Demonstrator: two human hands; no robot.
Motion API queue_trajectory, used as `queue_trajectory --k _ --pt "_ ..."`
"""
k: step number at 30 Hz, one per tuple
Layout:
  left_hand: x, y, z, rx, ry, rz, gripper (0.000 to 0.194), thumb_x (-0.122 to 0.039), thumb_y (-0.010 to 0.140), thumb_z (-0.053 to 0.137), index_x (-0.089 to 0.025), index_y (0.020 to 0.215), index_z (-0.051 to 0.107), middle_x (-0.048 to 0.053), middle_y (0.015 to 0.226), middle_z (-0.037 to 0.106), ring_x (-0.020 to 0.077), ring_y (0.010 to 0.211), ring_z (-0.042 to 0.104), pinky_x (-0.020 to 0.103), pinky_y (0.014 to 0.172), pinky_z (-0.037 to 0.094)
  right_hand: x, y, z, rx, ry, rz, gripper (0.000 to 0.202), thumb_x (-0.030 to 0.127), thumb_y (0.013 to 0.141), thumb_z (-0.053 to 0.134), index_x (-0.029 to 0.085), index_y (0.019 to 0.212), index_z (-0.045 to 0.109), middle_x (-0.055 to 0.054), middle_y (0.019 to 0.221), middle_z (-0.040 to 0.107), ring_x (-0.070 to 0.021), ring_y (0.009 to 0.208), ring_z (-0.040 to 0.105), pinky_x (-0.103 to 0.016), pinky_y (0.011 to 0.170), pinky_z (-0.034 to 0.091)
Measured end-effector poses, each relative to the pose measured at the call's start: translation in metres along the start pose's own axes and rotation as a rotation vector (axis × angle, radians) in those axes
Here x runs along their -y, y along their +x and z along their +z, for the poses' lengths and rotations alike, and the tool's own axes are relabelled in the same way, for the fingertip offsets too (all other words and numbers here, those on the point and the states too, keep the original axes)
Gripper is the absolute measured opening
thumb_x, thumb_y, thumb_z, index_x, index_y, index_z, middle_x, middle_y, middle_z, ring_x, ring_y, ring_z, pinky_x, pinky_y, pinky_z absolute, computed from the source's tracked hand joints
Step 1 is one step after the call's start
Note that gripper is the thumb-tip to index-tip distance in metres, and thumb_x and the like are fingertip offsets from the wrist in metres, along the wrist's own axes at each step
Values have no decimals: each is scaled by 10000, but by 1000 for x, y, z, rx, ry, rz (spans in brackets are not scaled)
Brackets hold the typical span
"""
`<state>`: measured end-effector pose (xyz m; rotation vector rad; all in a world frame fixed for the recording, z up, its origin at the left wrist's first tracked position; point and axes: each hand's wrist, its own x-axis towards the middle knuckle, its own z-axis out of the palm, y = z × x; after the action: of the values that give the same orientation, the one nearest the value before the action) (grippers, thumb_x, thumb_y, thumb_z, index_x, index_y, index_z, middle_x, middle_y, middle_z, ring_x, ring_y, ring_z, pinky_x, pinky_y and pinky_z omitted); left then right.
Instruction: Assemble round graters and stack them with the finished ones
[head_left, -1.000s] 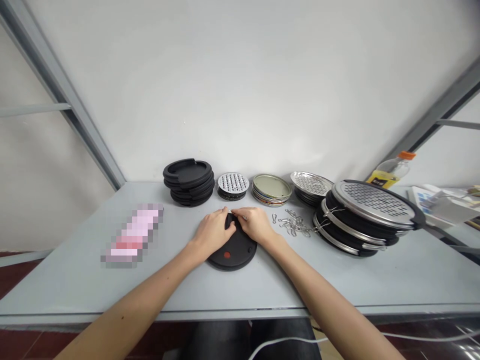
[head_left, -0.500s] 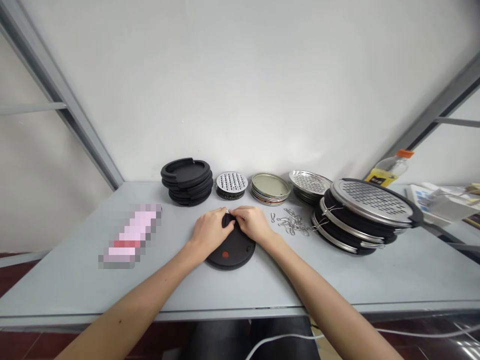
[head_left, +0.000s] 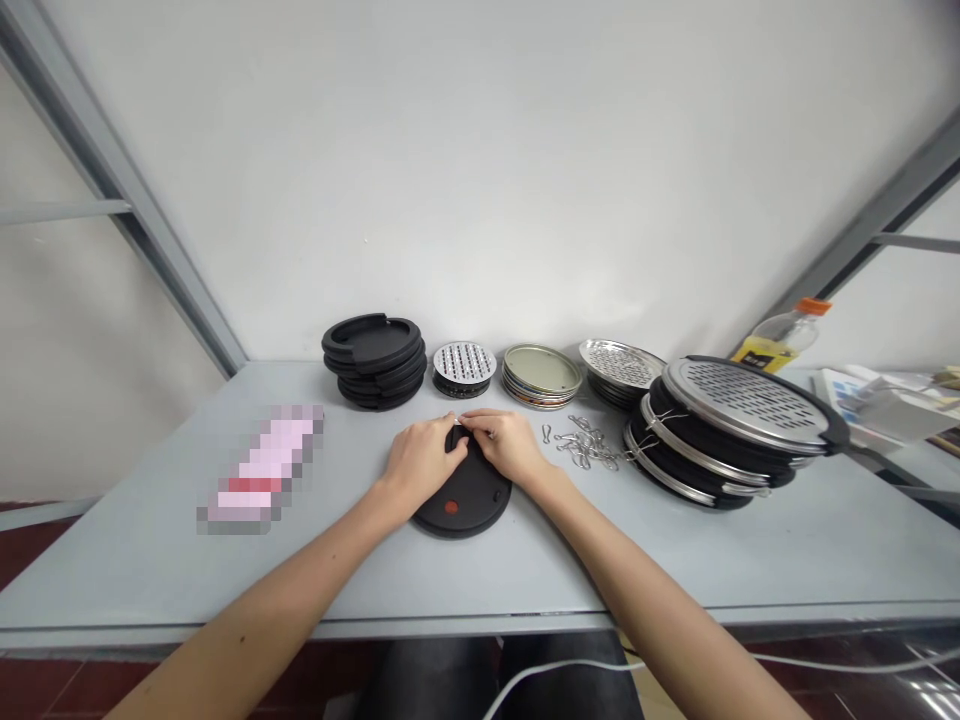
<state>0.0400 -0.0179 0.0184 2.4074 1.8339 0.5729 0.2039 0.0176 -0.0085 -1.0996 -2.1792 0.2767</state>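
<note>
A round black disc [head_left: 472, 505] with an orange-red spot and a small dark knob lies on the table in front of me. At its far edge my left hand [head_left: 422, 458] and my right hand [head_left: 506, 443] meet, fingers bent and fingertips pressed together. A tiny bright metal piece [head_left: 457, 422] shows between the fingertips; most of it is hidden. To the right of my right hand lies a loose heap of silver wire clips [head_left: 585, 445], with a single clip [head_left: 546, 433] a little apart.
Along the wall stand black rings in a stack [head_left: 375, 370], perforated grater discs [head_left: 463, 364], pale metal lids [head_left: 541, 370] and larger perforated plates [head_left: 621, 362]. Grater-topped black assemblies [head_left: 742, 410] are piled at right, near a bottle [head_left: 780, 340]. A blurred pink object [head_left: 266, 465] lies left.
Hardly anything differs. Both hands stay at the disc's far edge, with only a slight shift of the fingers and of the whole view.
</note>
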Motion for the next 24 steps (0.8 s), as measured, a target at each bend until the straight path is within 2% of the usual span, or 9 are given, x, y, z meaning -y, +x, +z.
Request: queue_trajectory --k 8,13,24 --pt "0 0 0 0 -29 3 371 -299 876 560 -194 1228 615 109 1094 708 310 973 669 369 787 508 1 0 -1 28 -53 -4 291 111 868 513 225 1014 738 -35 1030 742 -176 941 687 -249 848 500" --pt "-1 0 0 16 -18 1 344 -290 883 554 -197 1208 618 89 1181 678 273 1032 652 335 830 498 2 1 -2 55 -90 -15 284 116 881 499 204 1011 736 -47 999 741 -169 926 679 -236 833 487" --pt "0 2 -1 54 109 75 342 -284 913 482 -161 1215 586 96 1072 712 265 937 680 334 759 504 10 5 -4 113 -168 -8 325 95 876 462 194 1027 732 -63 992 730 -181 920 659 -242 810 471"
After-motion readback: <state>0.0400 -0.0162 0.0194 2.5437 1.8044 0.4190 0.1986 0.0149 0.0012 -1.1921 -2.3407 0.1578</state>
